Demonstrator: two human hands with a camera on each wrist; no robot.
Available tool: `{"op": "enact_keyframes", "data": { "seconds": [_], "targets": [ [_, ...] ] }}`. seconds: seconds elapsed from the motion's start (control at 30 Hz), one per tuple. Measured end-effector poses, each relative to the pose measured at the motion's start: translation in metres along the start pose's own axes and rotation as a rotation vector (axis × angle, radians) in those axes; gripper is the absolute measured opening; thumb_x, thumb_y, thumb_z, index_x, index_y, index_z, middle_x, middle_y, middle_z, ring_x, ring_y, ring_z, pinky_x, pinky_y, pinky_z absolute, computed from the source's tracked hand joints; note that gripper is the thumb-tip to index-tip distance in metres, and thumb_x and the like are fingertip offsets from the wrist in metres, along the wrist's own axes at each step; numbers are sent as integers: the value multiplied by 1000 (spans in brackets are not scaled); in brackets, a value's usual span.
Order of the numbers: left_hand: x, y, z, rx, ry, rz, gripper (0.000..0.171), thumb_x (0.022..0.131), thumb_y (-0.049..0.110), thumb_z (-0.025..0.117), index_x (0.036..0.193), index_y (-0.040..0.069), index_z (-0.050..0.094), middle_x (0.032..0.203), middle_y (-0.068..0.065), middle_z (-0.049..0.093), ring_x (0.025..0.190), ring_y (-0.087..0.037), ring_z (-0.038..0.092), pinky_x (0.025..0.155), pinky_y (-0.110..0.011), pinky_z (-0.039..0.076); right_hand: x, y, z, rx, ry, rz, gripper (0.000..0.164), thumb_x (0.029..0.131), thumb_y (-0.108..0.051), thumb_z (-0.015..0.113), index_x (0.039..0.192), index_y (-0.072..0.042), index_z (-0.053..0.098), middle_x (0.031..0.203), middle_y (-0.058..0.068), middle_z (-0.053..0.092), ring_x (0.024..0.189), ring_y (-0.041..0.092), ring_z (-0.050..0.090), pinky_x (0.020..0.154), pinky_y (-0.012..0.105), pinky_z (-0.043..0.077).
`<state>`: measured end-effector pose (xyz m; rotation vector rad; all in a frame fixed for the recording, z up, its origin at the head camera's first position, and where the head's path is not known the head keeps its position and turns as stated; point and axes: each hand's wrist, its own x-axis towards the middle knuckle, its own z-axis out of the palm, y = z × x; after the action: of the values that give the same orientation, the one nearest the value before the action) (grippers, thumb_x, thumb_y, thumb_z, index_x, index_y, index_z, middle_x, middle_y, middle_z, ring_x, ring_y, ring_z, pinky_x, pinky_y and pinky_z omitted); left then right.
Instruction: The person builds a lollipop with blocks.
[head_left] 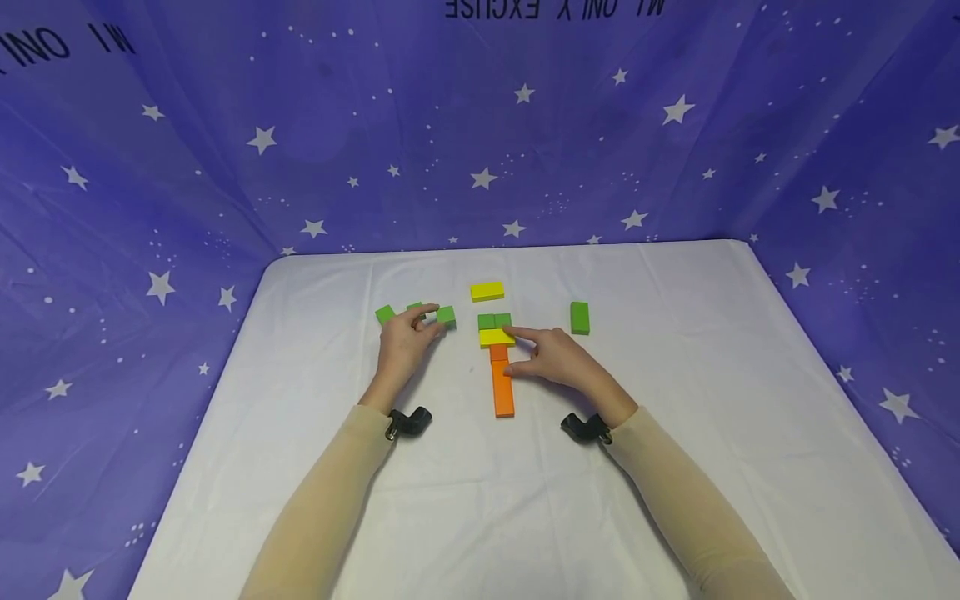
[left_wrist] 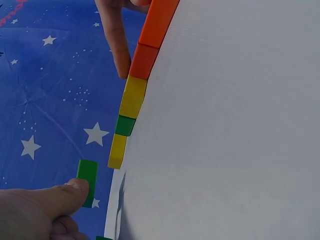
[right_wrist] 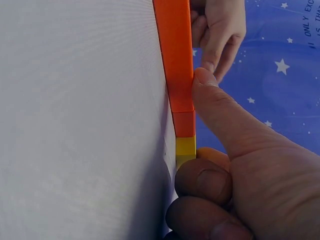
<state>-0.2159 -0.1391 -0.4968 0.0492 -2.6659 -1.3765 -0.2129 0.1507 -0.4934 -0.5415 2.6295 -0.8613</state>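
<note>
Green block (head_left: 447,316) pinched in the fingers of the left hand (head_left: 402,342), just left of the line of blocks (head_left: 498,353) on the white surface (head_left: 480,508), with right hand (head_left: 561,358) ungripping, thumb and index finger parted, touching that line.

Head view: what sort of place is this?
Probably a small staged tabletop set: starry purple cloth on three sides, a white-covered table, and coloured blocks on it.

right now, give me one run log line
left hand: pinches green block | right hand: touches long orange block
</note>
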Motion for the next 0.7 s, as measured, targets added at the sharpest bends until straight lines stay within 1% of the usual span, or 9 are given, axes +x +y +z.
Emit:
{"op": "enact_keyframes", "data": {
  "seconds": [0.1,0.33,0.53,0.7],
  "targets": [
    [6,5,6,-4,-11,7,35,94,23,81,128,15,78,67,4,50,58,-11,40,56,-27,34,-1,0,0,0,2,-2,84,85,-54,86,158,-31,52,58,-7,29,56,14,29,60,32,27],
    [20,21,19,-6,-20,57,33,94,24,81,125,16,79,65,3,51,57,-13,40,58,-28,34,-2,-1,-1,-2,-1,0,84,85,-54,86,158,-31,52,61,-6,30,60,15,31,61,33,27],
    [30,29,33,16,-65,49,34,95,28,80,128,18,78,68,2,52,59,-13,43,57,-27,35,-1,-1,-1,-7,2,-10,84,85,-56,85,158,-30,53,63,-6,33,62,15,34,62,33,31],
    [34,34,42,-15,-85,38,35,94,27,81,128,17,78,69,1,53,60,-13,43,56,-26,34,-1,0,-2,-10,-3,-6,84,85,-56,85,158,-29,53,62,-6,33,60,14,33,61,33,31]
  ]
}}
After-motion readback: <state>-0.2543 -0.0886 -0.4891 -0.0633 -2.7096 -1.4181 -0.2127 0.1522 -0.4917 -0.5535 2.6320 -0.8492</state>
